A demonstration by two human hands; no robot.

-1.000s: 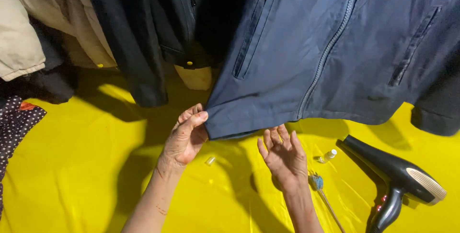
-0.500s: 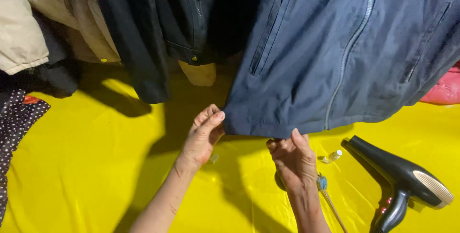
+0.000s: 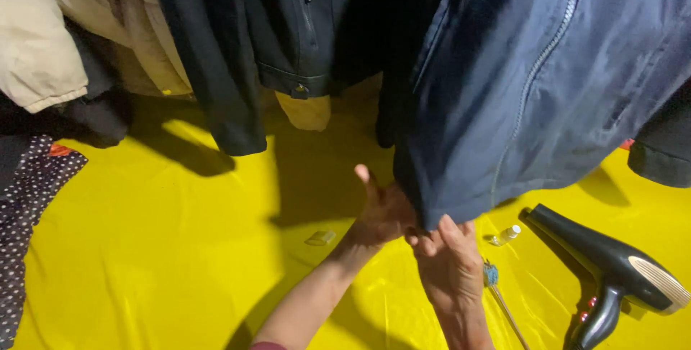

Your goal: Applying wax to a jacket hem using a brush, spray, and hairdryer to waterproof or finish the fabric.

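Both hands, left hand and right hand, pinch the hem of the hanging navy zip-up fabric jacket, so I'd keep that grip even and pull straight down, clear of the black hair dryer.

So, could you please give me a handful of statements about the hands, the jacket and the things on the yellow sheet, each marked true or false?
1. Both hands grip the bottom hem of the dark blue jacket. True: the left hand and right hand meet at its lower corner.
2. The hair dryer is held in the right hand. False: it lies on the yellow sheet, apart from that hand.
3. A small clear bottle lies between the right hand and the hair dryer. True.
4. The blue jacket's zipper is open. False: it appears closed along the visible stretch.
5. A beige garment hangs at the far left. True.
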